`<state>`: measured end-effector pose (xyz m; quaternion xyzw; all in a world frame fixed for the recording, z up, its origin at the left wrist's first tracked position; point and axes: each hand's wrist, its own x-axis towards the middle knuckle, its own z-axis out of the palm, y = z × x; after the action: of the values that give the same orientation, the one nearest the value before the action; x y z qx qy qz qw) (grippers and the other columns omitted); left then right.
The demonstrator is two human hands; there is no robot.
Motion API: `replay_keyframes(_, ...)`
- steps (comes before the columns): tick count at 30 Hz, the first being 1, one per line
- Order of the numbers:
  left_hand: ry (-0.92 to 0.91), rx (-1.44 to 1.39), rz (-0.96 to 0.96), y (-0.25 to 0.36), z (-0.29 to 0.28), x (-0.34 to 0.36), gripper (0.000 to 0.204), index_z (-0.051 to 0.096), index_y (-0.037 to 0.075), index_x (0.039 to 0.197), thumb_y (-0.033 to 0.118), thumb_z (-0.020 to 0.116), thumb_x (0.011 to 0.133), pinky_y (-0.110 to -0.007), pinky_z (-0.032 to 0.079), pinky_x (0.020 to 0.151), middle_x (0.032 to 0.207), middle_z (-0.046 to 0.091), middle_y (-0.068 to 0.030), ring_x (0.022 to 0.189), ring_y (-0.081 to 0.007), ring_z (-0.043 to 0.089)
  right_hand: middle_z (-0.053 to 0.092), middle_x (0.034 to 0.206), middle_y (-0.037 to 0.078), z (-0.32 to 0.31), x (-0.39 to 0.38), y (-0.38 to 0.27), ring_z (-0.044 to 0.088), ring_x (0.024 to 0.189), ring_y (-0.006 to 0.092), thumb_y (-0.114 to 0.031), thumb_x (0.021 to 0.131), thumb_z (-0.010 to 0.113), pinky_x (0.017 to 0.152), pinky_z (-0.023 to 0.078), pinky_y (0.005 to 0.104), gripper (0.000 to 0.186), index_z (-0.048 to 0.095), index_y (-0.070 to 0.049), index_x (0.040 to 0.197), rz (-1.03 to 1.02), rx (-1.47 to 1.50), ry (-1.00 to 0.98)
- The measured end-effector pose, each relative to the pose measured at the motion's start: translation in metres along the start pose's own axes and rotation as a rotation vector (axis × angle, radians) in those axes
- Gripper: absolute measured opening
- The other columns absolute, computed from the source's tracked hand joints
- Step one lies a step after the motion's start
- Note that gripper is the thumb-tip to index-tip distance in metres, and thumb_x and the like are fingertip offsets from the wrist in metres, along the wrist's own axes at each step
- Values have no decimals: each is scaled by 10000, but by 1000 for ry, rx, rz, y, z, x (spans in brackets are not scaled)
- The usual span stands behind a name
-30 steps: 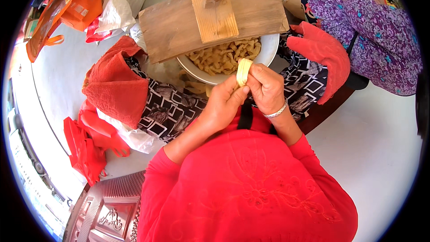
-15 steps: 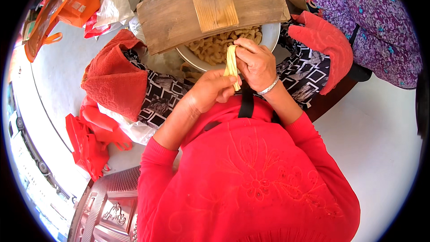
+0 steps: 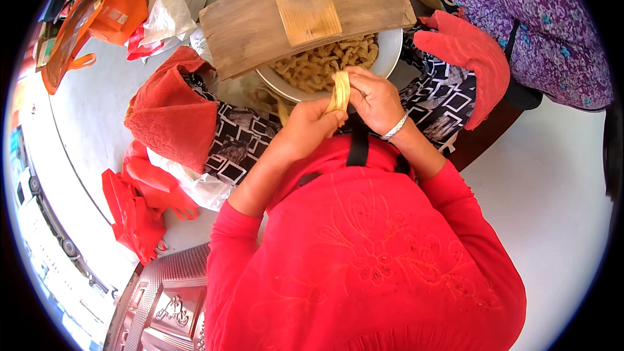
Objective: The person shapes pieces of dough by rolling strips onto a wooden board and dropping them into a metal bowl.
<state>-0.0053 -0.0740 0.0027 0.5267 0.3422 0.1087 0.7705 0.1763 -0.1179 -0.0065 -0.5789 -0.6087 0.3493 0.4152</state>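
Note:
My left hand (image 3: 311,129) and my right hand (image 3: 378,103) both pinch a flat, pale yellow strip (image 3: 339,92) between their fingertips, just in front of a white metal bowl (image 3: 390,52). The bowl holds a heap of curled, brownish-yellow pieces (image 3: 313,64). Lying across its top is a wide wooden board (image 3: 240,32) with a lighter wooden block (image 3: 305,18) on it. A few more yellow strips (image 3: 279,109) lie beside the bowl, partly hidden by my left hand.
Red towels (image 3: 170,120) lie over my patterned trouser legs (image 3: 233,146) on both sides. Orange (image 3: 109,10), white and red bags sit at left on the grey floor (image 3: 520,188). Another person in purple floral clothing (image 3: 549,45) is at upper right. A carved dark panel (image 3: 170,292) is at lower left.
Both hands have shifted around the strip. It stretched longer half a second ago and now looks more bent, with my right fingers lower on it. The whole view has moved slightly.

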Motion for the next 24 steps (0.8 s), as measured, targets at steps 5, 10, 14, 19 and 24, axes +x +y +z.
replay_keyframes(5, -90, -544, -200, 11, 2, 1, 180, 647, 10, 933, 167, 561, 940, -208, 310, 485, 648, 529, 7, 538, -56, 412, 599, 1209, 92, 12, 0, -13, 599, 1033, 210, -206, 987, 456, 855, 486, 341, 362, 562, 6, 1261, 587, 1304, -199)
replay_keyframes(10, 215, -217, 16, 10, 1, 0, 167, 647, 16, 875, 157, 571, 925, -203, 309, 493, 650, 497, 40, 568, -37, 410, 582, 1234, 78, 4, 0, -26, 574, 1090, 186, -216, 965, 508, 962, 432, 324, 351, 548, -27, 1258, 440, 1484, -104)
replay_keyframes(14, 273, 91, 1, 5, 3, -4, 210, 630, 8, 880, 202, 571, 934, -213, 355, 519, 643, 500, 51, 609, -33, 445, 615, 1079, 25, 9, -22, -12, 573, 977, 101, -77, 905, 598, 882, 457, 261, 225, 596, -9, 1120, 401, 955, -94)
replay_keyframes(19, 237, 435, 72, 12, -15, -24, 266, 615, -8, 1075, 188, 612, 895, -322, 459, 603, 652, 576, -104, 613, -173, 562, 638, 762, 2, -42, -17, -17, 588, 697, 85, -162, 943, 534, 618, 485, 245, 187, 640, -8, 946, 548, 560, -47)
replay_keyframes(24, 338, 1026, 662, 67, 2, -18, 601, 480, 11, 1289, 236, 703, 778, -446, 441, 884, 1078, 608, -209, 1027, -392, 571, 623, 702, 109, -39, -13, -47, 629, 631, 224, -201, 916, 591, 580, 485, 303, 166, 648, -45, 917, 146, 105, -175)
